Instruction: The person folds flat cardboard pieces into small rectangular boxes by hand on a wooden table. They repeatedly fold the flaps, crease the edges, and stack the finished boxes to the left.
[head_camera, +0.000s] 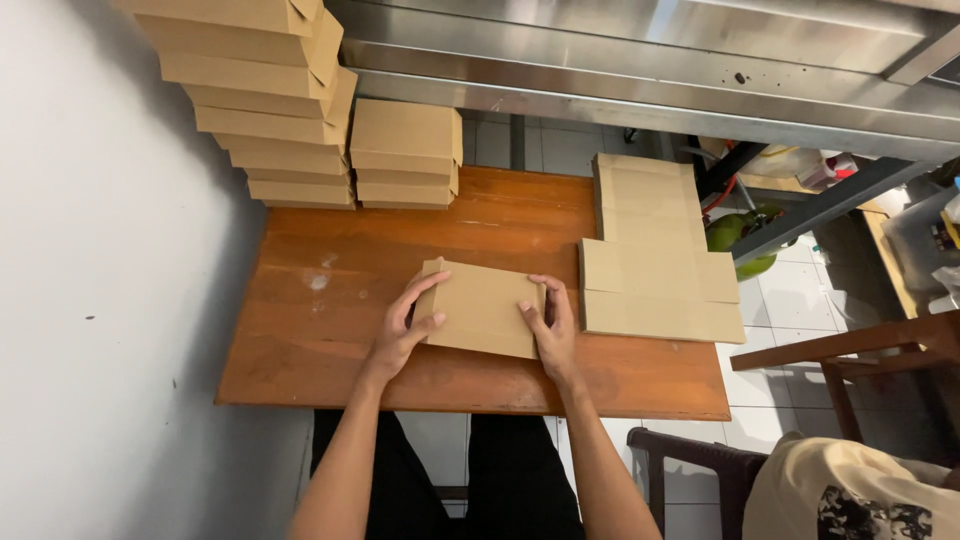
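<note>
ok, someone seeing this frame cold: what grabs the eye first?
The two hands at the centre of the wooden table: the left hand and right hand press on either end of a brown cardboard box. Next, the tall stack of folded boxes leaning by the wall at the far left, with a shorter stack beside it. A pile of flat cardboard blanks lies at the table's right edge.

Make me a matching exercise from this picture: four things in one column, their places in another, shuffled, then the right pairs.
Things:
1. small brown cardboard box
2. flat unfolded cardboard sheets
3. tall stack of folded cardboard boxes
4. short stack of folded cardboard boxes

Places:
A. right edge of the wooden table
B. far left corner, by the wall
C. between left hand and right hand
D. just right of the tall stack

Pairs: 1-C, 2-A, 3-B, 4-D
</note>
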